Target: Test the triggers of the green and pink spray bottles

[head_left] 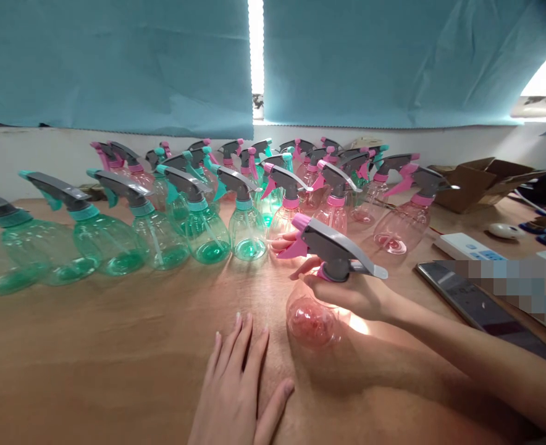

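My right hand (342, 290) is wrapped round the neck of a pink spray bottle (312, 321) with a grey and pink trigger head. The bottle is close to the wooden table (138, 364); whether its base touches the top I cannot tell. My left hand (240, 383) lies flat on the table to the left of that bottle, fingers spread, holding nothing. Just behind stand a green spray bottle (249, 238) and a pink spray bottle (331, 213) in a row of others. Another pink spray bottle (403, 225) stands to the right, its body leaning in the view.
More green spray bottles (125, 247) line the left side, with several pink and green ones behind. On the right are a phone (477, 303), a white power strip (470, 247), a white mouse (505, 231) and a cardboard box (477, 185). Blue curtains (115, 68) hang behind.
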Motion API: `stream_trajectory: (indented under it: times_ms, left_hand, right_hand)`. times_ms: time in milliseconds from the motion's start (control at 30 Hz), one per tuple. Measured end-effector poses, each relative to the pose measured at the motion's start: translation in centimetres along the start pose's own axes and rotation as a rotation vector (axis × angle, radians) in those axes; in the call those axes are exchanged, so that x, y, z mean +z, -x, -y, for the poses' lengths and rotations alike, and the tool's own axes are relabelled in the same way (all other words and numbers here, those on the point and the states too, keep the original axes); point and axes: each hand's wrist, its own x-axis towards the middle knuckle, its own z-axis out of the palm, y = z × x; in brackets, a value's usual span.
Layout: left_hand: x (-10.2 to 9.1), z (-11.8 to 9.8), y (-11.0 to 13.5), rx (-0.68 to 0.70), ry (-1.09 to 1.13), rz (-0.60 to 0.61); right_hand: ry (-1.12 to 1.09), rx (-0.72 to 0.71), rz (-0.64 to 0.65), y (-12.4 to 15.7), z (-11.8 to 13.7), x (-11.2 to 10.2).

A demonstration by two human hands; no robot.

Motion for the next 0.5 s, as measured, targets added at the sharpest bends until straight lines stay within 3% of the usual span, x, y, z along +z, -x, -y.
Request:
stream_trajectory:
  times_ms: [500]
  left_hand:
    - [-0.04,-0.10,0.00,-0.030,0.051,0.022]
  right_hand:
    - [-0.015,0.015,-0.010,0.02,-0.07,-0.02]
